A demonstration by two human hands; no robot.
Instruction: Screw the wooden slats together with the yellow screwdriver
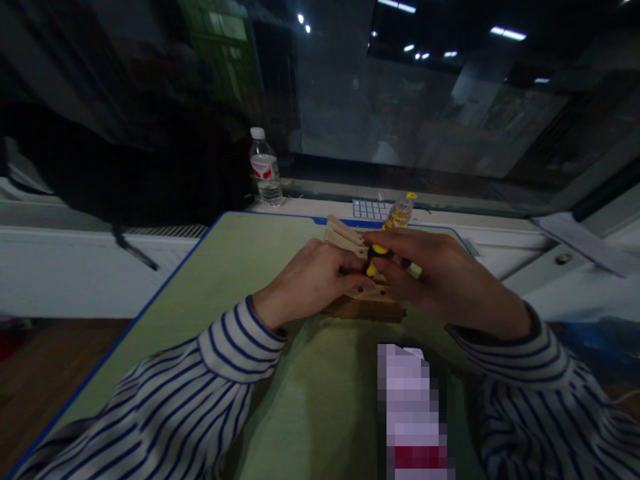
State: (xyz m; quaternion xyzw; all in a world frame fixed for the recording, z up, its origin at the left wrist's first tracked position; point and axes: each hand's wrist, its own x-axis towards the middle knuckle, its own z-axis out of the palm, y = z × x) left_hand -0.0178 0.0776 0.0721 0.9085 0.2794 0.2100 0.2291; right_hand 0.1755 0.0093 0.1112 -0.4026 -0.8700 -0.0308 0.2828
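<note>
A light wooden assembly of slats with round holes (345,233) stands on the green table, partly hidden by both hands. My left hand (320,277) is closed, its fingers gripping the near left side of the wood. From the other side my right hand (425,270) pinches a short yellow-and-black screwdriver (379,251) against the assembly. The tool's tip is hidden behind the fingers. Below the hands lies a darker brown wooden piece (367,309), close to the slats. A phone with a blurred-out screen (413,407) lies nearer to me.
The green table (200,280) has a blue edge. On the sill behind stand a water bottle (267,170) and a clear container with yellow bits and a yellow cap (400,212). A blue-and-white grid sheet (370,209) lies there too. A black bag (135,167) sits at left.
</note>
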